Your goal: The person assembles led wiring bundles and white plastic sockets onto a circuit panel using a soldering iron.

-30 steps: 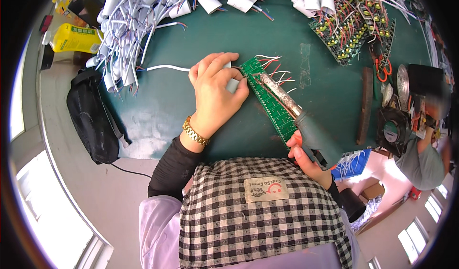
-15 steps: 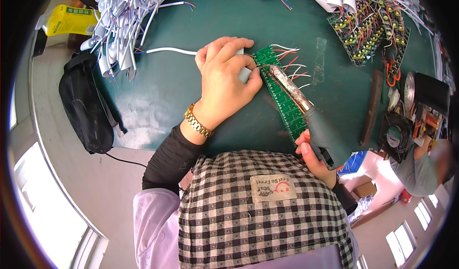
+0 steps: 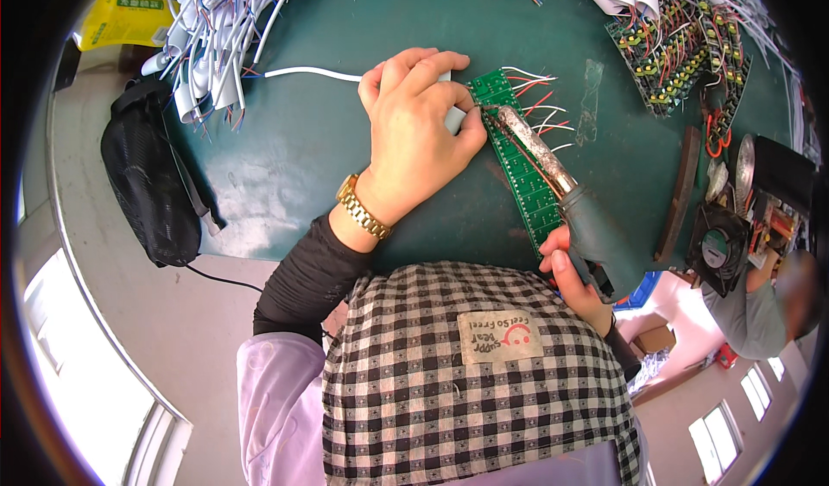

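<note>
My left hand (image 3: pixel 419 132) is closed around a white plastic housing (image 3: pixel 454 120), mostly hidden under the fingers, with a white cable (image 3: pixel 311 71) running off to the left. Its fingertips are at the left edge of a long green circuit board strip (image 3: pixel 528 184), near the far end. Short red and white wires (image 3: pixel 537 78) stick out from the strip's right side. My right hand (image 3: pixel 574 280) grips a soldering iron (image 3: pixel 596 227) with a dark handle. The iron's tip reaches the board's edge beside my left fingertips; whether it touches a wire there I cannot make out.
White housings with cables (image 3: pixel 207 46) are piled at the far left, beside a yellow bottle (image 3: pixel 125 20) and a black bag (image 3: pixel 151 175). Wired circuit boards (image 3: pixel 678 59) lie far right. A dark bar (image 3: pixel 678 192) and a small fan (image 3: pixel 718 249) are nearer; another person (image 3: pixel 760 313) sits beyond.
The view has shifted slightly, so most things on the table appear displaced. Both hands keep their holds, and the iron's tip stays at the board's edge.
</note>
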Motion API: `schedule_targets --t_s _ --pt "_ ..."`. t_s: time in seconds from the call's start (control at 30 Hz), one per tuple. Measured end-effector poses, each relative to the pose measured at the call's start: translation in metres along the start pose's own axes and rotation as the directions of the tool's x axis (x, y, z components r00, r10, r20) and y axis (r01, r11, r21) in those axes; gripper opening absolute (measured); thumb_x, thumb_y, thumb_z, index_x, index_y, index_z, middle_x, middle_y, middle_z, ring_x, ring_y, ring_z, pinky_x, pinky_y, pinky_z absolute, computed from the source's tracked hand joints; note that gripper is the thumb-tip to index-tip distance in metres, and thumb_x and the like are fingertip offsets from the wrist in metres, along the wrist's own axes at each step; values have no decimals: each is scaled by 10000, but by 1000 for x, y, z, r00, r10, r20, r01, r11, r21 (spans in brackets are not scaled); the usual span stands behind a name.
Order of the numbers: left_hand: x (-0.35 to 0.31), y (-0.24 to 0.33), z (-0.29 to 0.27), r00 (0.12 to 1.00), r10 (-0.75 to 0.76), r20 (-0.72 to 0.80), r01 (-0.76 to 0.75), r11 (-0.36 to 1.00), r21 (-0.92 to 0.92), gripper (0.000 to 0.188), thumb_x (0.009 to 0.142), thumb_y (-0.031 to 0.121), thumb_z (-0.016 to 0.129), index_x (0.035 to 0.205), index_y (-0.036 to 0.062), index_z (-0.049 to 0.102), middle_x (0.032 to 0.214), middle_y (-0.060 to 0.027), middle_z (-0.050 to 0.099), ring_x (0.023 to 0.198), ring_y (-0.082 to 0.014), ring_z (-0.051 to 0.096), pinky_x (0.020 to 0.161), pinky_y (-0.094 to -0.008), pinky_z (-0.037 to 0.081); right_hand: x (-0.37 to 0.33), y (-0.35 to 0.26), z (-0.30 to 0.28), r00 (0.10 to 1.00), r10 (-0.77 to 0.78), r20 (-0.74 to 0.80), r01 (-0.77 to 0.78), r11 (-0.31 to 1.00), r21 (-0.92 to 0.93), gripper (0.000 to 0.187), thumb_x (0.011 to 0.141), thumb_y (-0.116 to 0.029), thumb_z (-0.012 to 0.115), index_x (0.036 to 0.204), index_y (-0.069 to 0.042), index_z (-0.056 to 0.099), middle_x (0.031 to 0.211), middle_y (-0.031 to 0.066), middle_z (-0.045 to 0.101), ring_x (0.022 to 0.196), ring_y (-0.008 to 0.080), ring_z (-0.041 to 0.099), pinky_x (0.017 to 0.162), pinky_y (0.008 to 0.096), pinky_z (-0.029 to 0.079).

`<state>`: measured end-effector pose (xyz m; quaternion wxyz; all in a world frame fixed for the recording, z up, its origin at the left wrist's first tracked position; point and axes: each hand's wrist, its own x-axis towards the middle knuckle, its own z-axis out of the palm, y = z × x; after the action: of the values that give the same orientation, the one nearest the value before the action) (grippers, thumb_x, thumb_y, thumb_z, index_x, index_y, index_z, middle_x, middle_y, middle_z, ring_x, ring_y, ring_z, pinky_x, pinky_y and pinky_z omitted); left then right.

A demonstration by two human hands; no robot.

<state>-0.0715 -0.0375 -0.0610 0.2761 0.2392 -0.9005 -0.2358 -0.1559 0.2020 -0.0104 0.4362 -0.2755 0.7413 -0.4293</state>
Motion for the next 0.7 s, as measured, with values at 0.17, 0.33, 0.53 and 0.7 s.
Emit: schedule_targets --t_s 0.17,0.33,0.53,0.7 --pt "0 -1 0 1000 -6 -1 6 1000 0 101 627 80 694 654 112 602 1085 17 627 1083 -217 526 920 -413 297 2 2 7 997 -34 -70 45 987 156 113 863 -77 562 956 -14 576 831 63 593 677 100 574 611 240 470" --pt "1 0 0 1000 -14 5 14 1000 -5 97 628 79 693 648 111 604 1073 17 628 1076 -217 526 917 -423 299 -1 4 7 999 -19 -35 25 982 190 161 845 -59 577 997 -7 564 880 64 595 664 91 556 604 239 469" --pt "1 1 -1 1000 -20 6 20 1000 -1 97 627 78 694 651 108 604 1066 15 630 1064 -217 528 908 -425 306 -1 -2 8 992 -86 -95 107 963 247 261 869 -71 549 1117 -9 503 986 95 582 685 96 551 620 245 489" --pt "1 0 -1 1000 -5 -12 5 1000 -25 100 625 76 694 652 104 603 1059 10 632 1052 -215 532 904 -416 309 -3 8 9 985 -128 -115 156 946 285 332 876 -69 545 1191 -19 455 1002 116 581 698 104 555 626 253 493"
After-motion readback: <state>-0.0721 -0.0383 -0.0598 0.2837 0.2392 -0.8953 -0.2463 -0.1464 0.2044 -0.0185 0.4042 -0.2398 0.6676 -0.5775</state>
